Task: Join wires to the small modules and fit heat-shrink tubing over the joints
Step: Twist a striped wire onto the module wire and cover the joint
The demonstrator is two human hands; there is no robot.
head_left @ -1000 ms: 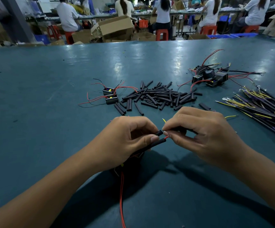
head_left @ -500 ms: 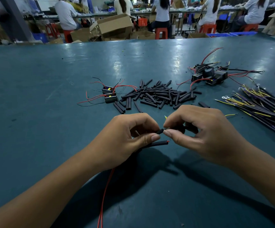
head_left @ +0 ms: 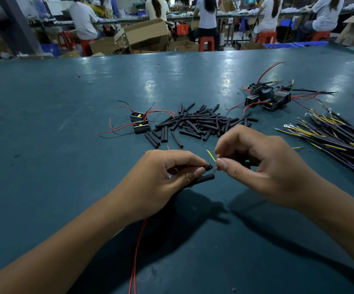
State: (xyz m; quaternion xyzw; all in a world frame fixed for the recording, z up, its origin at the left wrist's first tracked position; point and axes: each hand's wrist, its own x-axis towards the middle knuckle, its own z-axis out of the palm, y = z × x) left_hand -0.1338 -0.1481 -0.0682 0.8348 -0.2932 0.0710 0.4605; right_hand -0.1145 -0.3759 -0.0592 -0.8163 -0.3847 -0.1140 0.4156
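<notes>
Left hand (head_left: 163, 179) and right hand (head_left: 263, 164) meet fingertip to fingertip, each grip pinched tight

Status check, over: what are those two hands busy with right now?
Left hand grips two black tubing pieces. Right hand pinches bare wire ends at the tube mouth. Joint not yet covered. Nothing blocking; spare tubing pile lies beyond.

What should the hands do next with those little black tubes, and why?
Probably finish twisting the bare wire ends together, then slide a black tube over them. The left hand pinches two tubes, the right hand pinches the wire tip, and the metal between them looks uncovered.
</notes>
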